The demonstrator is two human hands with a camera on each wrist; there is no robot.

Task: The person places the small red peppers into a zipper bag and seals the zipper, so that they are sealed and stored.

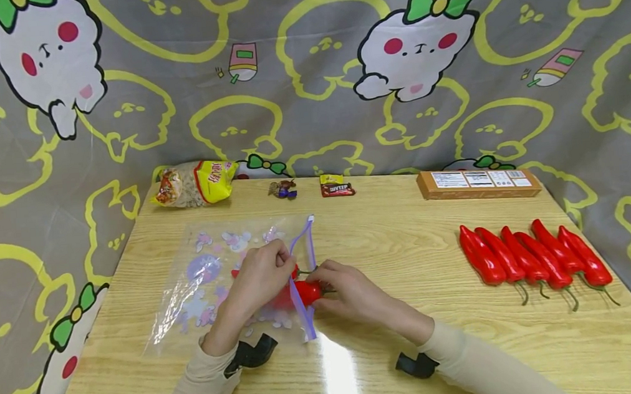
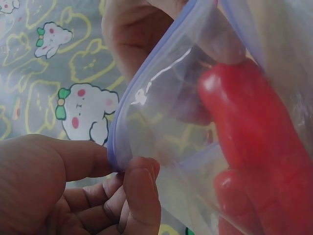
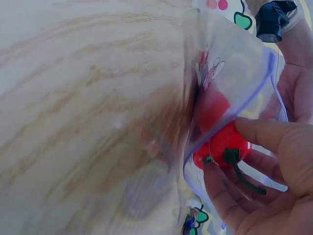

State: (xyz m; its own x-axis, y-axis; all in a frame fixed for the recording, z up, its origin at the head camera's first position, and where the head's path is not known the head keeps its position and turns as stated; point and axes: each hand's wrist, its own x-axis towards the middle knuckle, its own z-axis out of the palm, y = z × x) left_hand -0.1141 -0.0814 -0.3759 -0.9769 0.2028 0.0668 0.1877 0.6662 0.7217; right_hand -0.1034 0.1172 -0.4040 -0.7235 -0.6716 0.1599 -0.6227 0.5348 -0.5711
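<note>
A clear zip bag (image 1: 179,284) printed with pastel figures lies flat on the table, its purple zip edge (image 2: 116,128) facing right and held apart. My left hand (image 1: 263,273) pinches that edge between thumb and finger. At the mouth, my right hand (image 1: 351,287) grips a red chili pepper (image 3: 228,139) near its green stem (image 3: 243,176), the pepper's body lying inside the bag. Beside it in the bag is another red pepper (image 2: 230,196), seen partly through the plastic. Both peppers are partly hidden by the hands in the head view.
Several red peppers (image 1: 529,259) lie in a row on the right of the table. Along the back are a yellow snack bag (image 1: 196,183), small wrapped candies (image 1: 283,190), a candy bar (image 1: 338,189) and a long brown box (image 1: 478,184). A patterned cloth (image 1: 315,65) hangs behind.
</note>
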